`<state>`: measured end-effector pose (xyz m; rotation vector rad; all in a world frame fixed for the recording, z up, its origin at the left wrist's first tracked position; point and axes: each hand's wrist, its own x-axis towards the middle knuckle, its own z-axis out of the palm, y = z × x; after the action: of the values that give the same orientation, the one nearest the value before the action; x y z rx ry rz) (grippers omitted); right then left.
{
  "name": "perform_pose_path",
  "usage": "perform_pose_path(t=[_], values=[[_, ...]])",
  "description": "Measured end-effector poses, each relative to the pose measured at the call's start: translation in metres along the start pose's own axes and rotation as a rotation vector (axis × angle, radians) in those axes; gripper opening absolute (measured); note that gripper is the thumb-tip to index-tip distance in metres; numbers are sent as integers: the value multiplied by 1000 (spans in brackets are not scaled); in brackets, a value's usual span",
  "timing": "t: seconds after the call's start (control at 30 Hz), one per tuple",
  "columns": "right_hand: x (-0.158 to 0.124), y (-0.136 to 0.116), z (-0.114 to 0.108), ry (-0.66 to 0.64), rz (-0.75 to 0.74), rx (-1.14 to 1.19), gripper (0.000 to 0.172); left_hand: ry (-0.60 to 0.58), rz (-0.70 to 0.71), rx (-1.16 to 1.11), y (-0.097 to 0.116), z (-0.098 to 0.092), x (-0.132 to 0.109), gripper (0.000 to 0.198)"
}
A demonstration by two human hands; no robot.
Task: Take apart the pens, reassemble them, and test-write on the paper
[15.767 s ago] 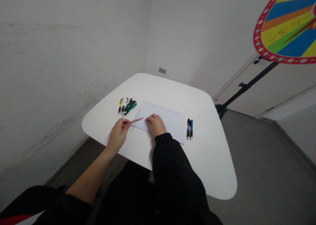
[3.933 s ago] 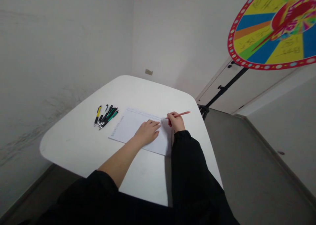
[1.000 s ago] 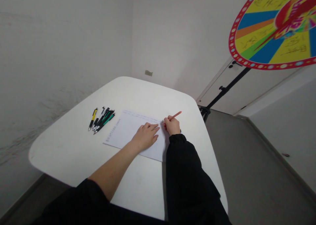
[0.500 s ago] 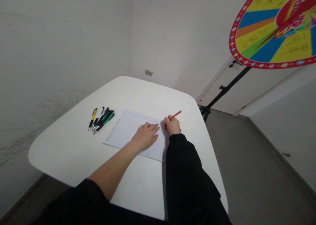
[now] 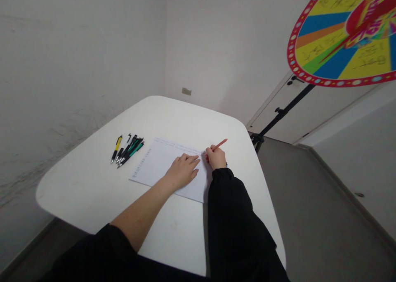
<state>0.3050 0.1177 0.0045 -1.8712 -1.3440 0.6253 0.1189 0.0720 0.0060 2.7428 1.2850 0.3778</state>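
A white notepad [image 5: 157, 162] lies turned at an angle on the table, with faint lines of handwriting along its far edge and printed letters down its left side. My left hand [image 5: 182, 170] rests flat on the pad, fingers stretched toward the right. Pinched in my right hand [image 5: 217, 157] is a reddish pen or pencil [image 5: 221, 143]; its upper end sticks out to the upper right. The tip is hidden by my fingers, close to the pad's right part, so I cannot tell if it touches the paper.
Several pens [image 5: 128, 150] lie in a loose bunch left of the pad, one of them yellow and black. The white table [image 5: 185, 112] has rounded corners and stands near the walls. At the upper right, a colourful prize wheel [image 5: 334, 38] stands on a black stand [image 5: 283, 112].
The upper end of the reddish writing tool has shifted very slightly. My left hand stays in the same place on the pad.
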Motion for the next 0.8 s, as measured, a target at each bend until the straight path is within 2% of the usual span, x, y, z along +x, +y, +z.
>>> perform_pose_path(t=[0.4,0.6,0.8], values=[[3,4,1,-12,-41,-36,22,9,7,2,-1,1,0,44],[5,6,1,3,3,15,22,-1,7,-2,-1,1,0,45],[4,5,2,6,-25,-49,23,5,3,-6,-1,1,0,44]])
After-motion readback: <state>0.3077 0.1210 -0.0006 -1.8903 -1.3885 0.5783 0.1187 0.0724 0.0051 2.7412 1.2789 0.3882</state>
